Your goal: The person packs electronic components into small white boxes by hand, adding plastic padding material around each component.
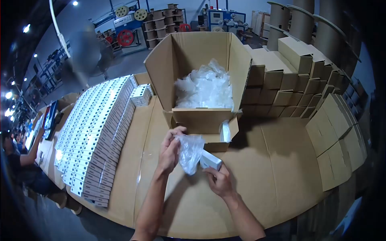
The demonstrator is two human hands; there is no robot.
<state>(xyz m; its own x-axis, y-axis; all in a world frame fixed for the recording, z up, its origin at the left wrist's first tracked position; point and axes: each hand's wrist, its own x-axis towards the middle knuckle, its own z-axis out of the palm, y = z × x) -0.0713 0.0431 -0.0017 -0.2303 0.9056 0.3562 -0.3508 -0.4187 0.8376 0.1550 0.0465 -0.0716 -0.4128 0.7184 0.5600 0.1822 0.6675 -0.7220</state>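
My left hand (171, 149) is closed on a clear plastic bag (189, 152), which hangs crumpled from its fingers. In my right hand (220, 179) is a small white box (210, 160), its upper end right at the bag's edge. Just beyond both hands stands an open small cardboard box (217, 147). Inside it, against the right wall, a white item in plastic (225, 131) stands on edge. Behind that, a large open carton (161, 76) holds a heap of clear plastic bags (205, 86).
Rows of stacked small white boxes (100, 132) cover the table's left side. Folded brown cartons (281, 84) are piled at the back right, with more cartons (335, 140) at the right edge. Another person (24, 160) sits at far left. Brown cardboard (257, 193) covers the table.
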